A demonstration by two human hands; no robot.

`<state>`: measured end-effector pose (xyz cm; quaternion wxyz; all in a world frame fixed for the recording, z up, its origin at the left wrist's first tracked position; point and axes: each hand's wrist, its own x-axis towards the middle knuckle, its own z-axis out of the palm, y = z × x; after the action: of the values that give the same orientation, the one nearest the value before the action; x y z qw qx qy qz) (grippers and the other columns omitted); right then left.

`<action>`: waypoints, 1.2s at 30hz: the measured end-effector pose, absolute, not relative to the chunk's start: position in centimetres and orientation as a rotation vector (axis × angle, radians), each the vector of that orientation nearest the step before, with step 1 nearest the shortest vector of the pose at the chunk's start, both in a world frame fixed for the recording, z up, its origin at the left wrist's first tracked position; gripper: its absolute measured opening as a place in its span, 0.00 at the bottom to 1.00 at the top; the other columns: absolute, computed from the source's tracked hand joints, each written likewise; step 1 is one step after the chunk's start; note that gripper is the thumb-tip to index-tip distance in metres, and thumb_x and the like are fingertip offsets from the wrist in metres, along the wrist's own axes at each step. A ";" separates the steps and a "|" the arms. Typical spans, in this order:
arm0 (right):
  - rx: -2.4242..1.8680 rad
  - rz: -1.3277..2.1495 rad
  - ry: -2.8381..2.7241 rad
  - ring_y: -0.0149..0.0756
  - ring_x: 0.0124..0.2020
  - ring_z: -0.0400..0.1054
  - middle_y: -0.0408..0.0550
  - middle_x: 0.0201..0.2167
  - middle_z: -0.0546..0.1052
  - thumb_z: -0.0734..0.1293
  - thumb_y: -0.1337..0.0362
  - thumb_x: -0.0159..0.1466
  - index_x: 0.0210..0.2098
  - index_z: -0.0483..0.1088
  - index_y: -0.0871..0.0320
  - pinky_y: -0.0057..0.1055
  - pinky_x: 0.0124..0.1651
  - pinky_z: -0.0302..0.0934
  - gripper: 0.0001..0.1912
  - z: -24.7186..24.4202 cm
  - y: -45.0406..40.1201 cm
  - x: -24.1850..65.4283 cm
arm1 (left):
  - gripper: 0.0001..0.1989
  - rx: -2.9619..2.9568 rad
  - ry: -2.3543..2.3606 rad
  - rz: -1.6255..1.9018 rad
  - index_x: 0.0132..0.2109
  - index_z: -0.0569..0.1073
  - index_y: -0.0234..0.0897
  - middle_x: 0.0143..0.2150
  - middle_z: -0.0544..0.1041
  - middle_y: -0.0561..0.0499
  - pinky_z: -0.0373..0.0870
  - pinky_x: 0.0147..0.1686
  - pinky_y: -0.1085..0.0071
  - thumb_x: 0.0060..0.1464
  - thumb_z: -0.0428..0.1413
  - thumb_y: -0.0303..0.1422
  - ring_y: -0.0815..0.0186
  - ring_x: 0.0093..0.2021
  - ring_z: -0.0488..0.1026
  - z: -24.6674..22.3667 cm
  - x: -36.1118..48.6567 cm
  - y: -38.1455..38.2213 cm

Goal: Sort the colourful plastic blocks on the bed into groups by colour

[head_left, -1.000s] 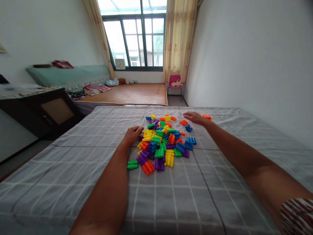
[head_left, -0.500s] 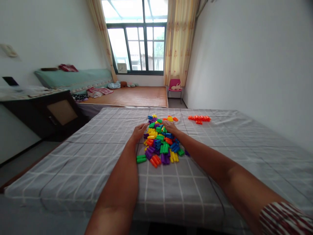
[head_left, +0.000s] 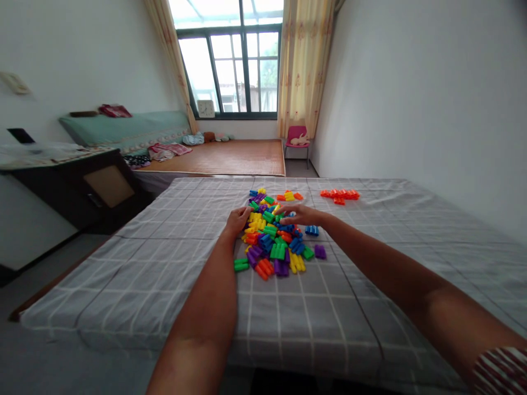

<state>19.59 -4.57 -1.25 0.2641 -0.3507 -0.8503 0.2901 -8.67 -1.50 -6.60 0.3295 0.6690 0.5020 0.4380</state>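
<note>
A heap of plastic toy building blocks [head_left: 269, 230] in yellow, green, blue, purple and orange lies on the checked cloth. At its left edge is my left hand [head_left: 237, 220], fingers curled against the blocks; whatever they grip, if anything, is hidden. My right hand [head_left: 300, 214] reaches over the heap's upper right side with its fingers apart, close to a yellow block [head_left: 276, 209]. Loose around the heap are a purple block [head_left: 320, 252], a blue block [head_left: 312, 231] and a green block [head_left: 241, 264].
Joined orange blocks [head_left: 340, 195] lie at the far right of the cloth-covered table [head_left: 164, 263]. A smaller orange and yellow group [head_left: 290, 196] is just behind the heap. Beyond the table are a bed [head_left: 239, 156] and a pink chair [head_left: 297, 137]; a dark cabinet [head_left: 107, 186] stands left.
My right hand has lifted and shifted right, its fingers spreading. A blue block and a purple block now show near its forearm. My left hand's fingers have curled in more at the heap's edge.
</note>
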 end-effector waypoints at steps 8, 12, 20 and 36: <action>-0.978 0.586 -2.202 0.41 0.49 0.70 0.51 0.50 0.76 0.66 0.58 0.63 0.48 0.75 0.55 0.39 0.51 0.63 0.15 -3.3 -4.9 20.8 | 0.28 1.798 1.343 1.064 0.42 0.79 0.31 0.26 0.75 0.52 0.61 0.25 0.74 0.52 0.50 0.51 0.67 0.27 0.67 -6.7 -8.9 -1.6; -1.053 0.326 -2.234 0.41 0.47 0.70 0.50 0.46 0.78 0.66 0.64 0.62 0.46 0.75 0.54 0.38 0.52 0.60 0.13 -1.7 -5.5 20.4 | 0.28 1.795 1.329 1.024 0.43 0.79 0.32 0.26 0.75 0.52 0.61 0.25 0.74 0.52 0.50 0.52 0.68 0.26 0.67 -6.3 -9.1 -1.9; -1.246 0.056 -2.561 0.45 0.43 0.69 0.50 0.33 0.78 0.74 0.57 0.54 0.34 0.76 0.53 0.35 0.41 0.59 0.11 -0.5 -10.7 17.6 | 0.29 1.778 1.352 1.036 0.43 0.80 0.33 0.32 0.79 0.49 0.65 0.28 0.73 0.49 0.53 0.55 0.64 0.31 0.71 -5.6 -9.1 -2.2; -2.137 0.207 -2.198 0.49 0.47 0.71 0.59 0.45 0.76 0.70 0.43 0.54 0.50 0.72 0.60 0.38 0.45 0.65 0.33 -1.4 -7.5 30.8 | 0.27 1.898 1.383 1.034 0.42 0.80 0.34 0.32 0.80 0.49 0.65 0.29 0.72 0.51 0.50 0.51 0.63 0.32 0.73 -6.3 -9.3 -1.5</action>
<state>30.79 -7.52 -1.41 0.0345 -0.6951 -0.7150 0.0672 -9.32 -1.46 -6.30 0.2838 0.7093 0.5169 0.3863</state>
